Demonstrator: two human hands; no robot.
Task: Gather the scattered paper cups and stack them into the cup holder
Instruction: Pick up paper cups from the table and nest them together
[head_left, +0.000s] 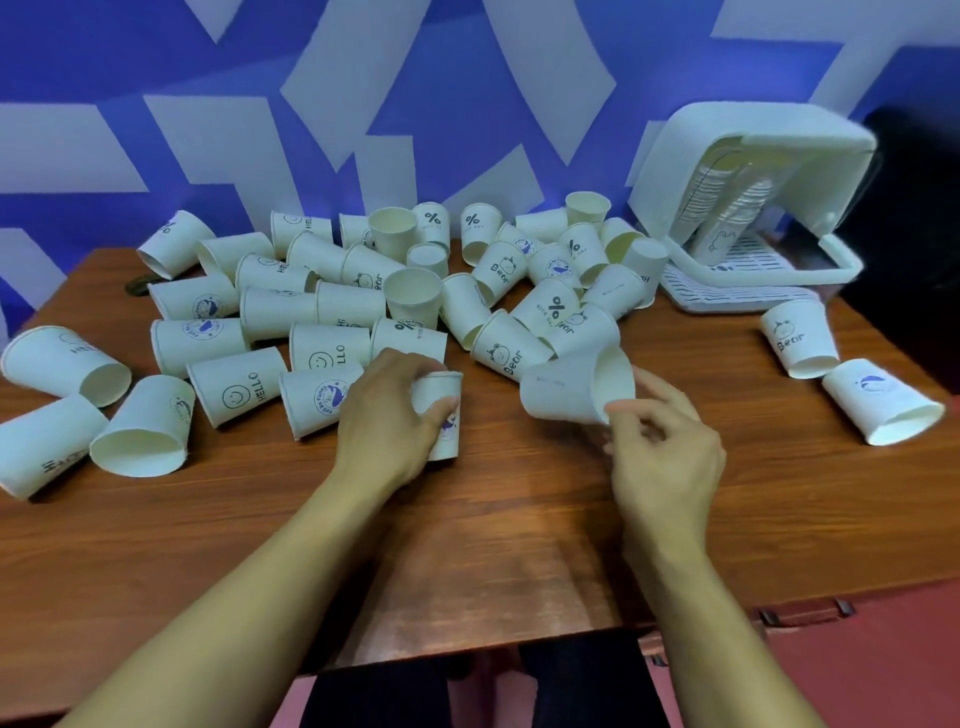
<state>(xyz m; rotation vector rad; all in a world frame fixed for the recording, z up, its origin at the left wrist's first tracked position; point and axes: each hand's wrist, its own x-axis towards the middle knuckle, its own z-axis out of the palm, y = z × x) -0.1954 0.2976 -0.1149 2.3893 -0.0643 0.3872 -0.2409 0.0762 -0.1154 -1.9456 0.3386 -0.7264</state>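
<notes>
Several white printed paper cups (332, 317) lie scattered across the far half of the brown wooden table (467, 519), most on their sides, a few upright. My left hand (389, 415) is closed around an upright cup (447, 415) near the table's middle. My right hand (660, 447) pinches the rim of a tipped cup (576, 389), its mouth turned to the right. The white cup holder (748, 192) stands at the back right with its lid raised and stacks of cups (727, 208) inside.
Two cups (800, 338) (878, 400) lie apart on the right, below the holder's slotted base. More cups (62, 364) rest by the left edge. A blue and white patterned wall rises behind the table. The table's front edge runs just before my forearms.
</notes>
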